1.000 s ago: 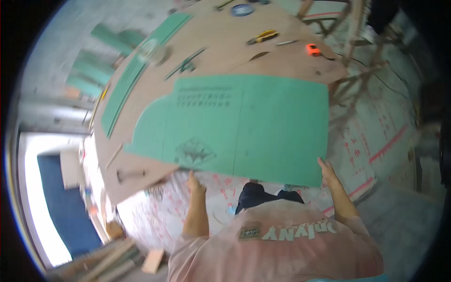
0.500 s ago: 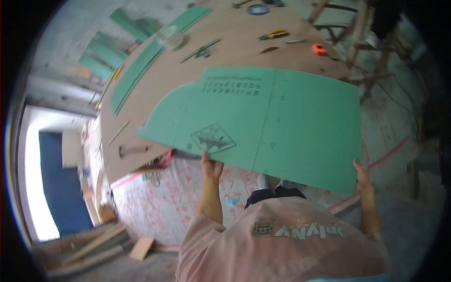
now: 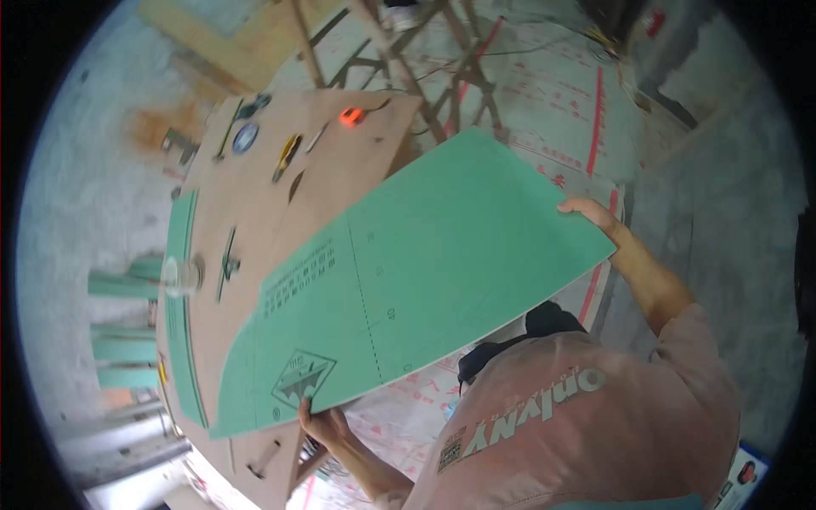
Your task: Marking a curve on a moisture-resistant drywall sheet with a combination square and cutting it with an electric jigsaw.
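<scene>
Plainly, we stood over the work in a pink T-shirt (image 3: 595,408), and both our hands were closed on one green plasterboard sheet (image 3: 408,263). Our left hand (image 3: 326,427) gripped its near long edge, thumb on top beside a printed diamond mark. Our right hand (image 3: 593,216) gripped the right-hand short edge close to the near corner, thumb again on the face. We had the sheet slantwise in front of us, its curved, stepped left end above the brown tabletop (image 3: 251,195) (whether it touched there, we could not tell). Near that end lay a hammer-like tool (image 3: 265,459). Past the sheet we saw long green strips (image 3: 181,323) along the table's left side, a clear plastic tub (image 3: 181,276) by them and a slim dark-green tool (image 3: 228,265). Farther up lay a yellow-and-black hand tool (image 3: 287,157), a pen-like stick (image 3: 316,137), an orange tape measure (image 3: 351,116) and a blue-rimmed roll (image 3: 246,138). Beyond the table stood a wooden trestle (image 3: 404,72) on pale floor sheeting (image 3: 552,106) with red print.
</scene>
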Motion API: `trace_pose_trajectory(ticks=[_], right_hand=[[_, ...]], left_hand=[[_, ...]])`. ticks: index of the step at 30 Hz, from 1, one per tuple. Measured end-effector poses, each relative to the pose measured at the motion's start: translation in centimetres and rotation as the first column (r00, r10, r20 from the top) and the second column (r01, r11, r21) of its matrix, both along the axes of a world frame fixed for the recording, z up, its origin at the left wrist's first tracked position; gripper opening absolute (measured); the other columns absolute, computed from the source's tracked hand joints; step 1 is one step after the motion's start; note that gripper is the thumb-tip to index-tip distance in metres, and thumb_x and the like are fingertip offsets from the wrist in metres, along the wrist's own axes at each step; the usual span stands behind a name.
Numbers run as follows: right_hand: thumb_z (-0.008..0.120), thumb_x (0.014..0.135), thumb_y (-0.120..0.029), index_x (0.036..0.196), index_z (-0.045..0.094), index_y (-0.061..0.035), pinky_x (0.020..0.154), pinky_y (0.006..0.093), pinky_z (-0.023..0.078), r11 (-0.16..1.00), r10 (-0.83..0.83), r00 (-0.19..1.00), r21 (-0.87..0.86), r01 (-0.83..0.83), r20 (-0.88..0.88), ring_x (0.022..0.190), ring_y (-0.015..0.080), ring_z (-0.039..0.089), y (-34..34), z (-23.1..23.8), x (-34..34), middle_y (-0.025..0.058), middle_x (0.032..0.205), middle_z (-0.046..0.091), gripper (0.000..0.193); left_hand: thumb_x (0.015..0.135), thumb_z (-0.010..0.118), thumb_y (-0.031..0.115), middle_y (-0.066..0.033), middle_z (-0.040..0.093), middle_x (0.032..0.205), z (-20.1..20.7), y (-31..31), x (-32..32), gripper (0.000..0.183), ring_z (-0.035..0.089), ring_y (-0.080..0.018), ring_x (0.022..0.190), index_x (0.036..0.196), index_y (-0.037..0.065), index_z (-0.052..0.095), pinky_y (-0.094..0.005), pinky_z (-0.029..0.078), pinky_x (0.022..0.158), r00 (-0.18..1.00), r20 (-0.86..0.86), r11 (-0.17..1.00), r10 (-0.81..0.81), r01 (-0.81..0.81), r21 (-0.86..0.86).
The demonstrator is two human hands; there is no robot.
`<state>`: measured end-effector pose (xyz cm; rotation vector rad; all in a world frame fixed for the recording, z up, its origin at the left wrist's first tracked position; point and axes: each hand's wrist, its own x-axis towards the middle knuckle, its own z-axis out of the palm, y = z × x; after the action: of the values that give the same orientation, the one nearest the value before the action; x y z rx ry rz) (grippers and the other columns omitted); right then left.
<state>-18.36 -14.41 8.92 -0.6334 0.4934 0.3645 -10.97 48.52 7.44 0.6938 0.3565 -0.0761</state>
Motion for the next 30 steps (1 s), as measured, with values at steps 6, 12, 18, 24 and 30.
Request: trace_pose_trajectory(ticks=[6, 12, 18, 24, 30], right_hand=[[0.051, 0.093, -0.019, 0.12, 0.059, 0.0097, 0.08, 0.0364, 0.058, 0.974, -0.153, 0.988, 0.167, 0.155, -0.024, 0.089, 0.0249, 0.071, -5.6, -2.1, -11.8, 0.0183, 0.106, 0.069, 0.04], [0.057, 0.096, -0.025, 0.123, 0.06, 0.0055, 0.081, 0.0358, 0.056, 0.938, -0.192, 0.969, -0.32, 0.135, -0.156, 0.092, 0.0216, 0.069, -17.9, -11.3, -29.4, 0.0137, 0.108, 0.07, 0.041], [0.054, 0.1, -0.034, 0.13, 0.058, -0.0009, 0.085, 0.0394, 0.056, 0.988, -0.049, 0.921, -0.153, -0.011, -0.387, 0.095, 0.0223, 0.069, -17.0, -14.9, -39.9, 0.012, 0.116, 0.068, 0.045], [0.051, 0.102, -0.035, 0.131, 0.056, 0.0007, 0.088, 0.0373, 0.055, 0.97, -0.224, 0.761, -0.063, 0.235, -0.609, 0.101, 0.0244, 0.067, -17.7, -13.9, -43.0, 0.015, 0.118, 0.066, 0.046], [0.051, 0.101, -0.039, 0.135, 0.053, -0.0027, 0.094, 0.0358, 0.051, 0.94, -0.319, 0.658, -0.138, 0.312, -0.683, 0.11, 0.024, 0.063, -20.5, -12.7, -41.9, 0.0162, 0.126, 0.062, 0.05]], left_hand=[[0.083, 0.058, 0.009, -0.0207, 0.063, 0.115, 9.5, -9.7, -2.3, 0.045, 0.06, -0.0339, 0.11, 0.123, -0.01, 0.054, -0.0489, 0.047, 0.102, 0.999, 0.024, 0.963, -0.022, 0.015, 0.269], [0.078, 0.061, 0.004, -0.0183, 0.061, 0.118, 19.2, -31.9, -5.9, 0.055, 0.06, -0.0318, 0.11, 0.129, -0.009, 0.049, -0.0461, 0.053, 0.094, 0.973, -0.005, 0.869, -0.232, 0.21, 0.448], [0.079, 0.057, -0.005, -0.0152, 0.061, 0.119, 20.9, -49.5, -8.4, 0.053, 0.064, -0.0278, 0.104, 0.131, -0.003, 0.05, -0.0412, 0.055, 0.09, 0.88, -0.009, 0.685, -0.475, 0.377, 0.624], [0.081, 0.057, -0.004, -0.0128, 0.058, 0.118, 21.3, -66.7, -7.5, 0.046, 0.059, -0.0239, 0.105, 0.126, -0.002, 0.05, -0.0362, 0.048, 0.092, 0.688, -0.033, 0.5, -0.725, 0.559, 0.662], [0.081, 0.057, 0.001, -0.0109, 0.06, 0.11, 20.0, -79.5, -3.8, 0.04, 0.058, -0.0211, 0.096, 0.12, -0.004, 0.052, -0.0324, 0.048, 0.084, 0.335, -0.001, 0.243, -0.942, 0.689, 0.683]])
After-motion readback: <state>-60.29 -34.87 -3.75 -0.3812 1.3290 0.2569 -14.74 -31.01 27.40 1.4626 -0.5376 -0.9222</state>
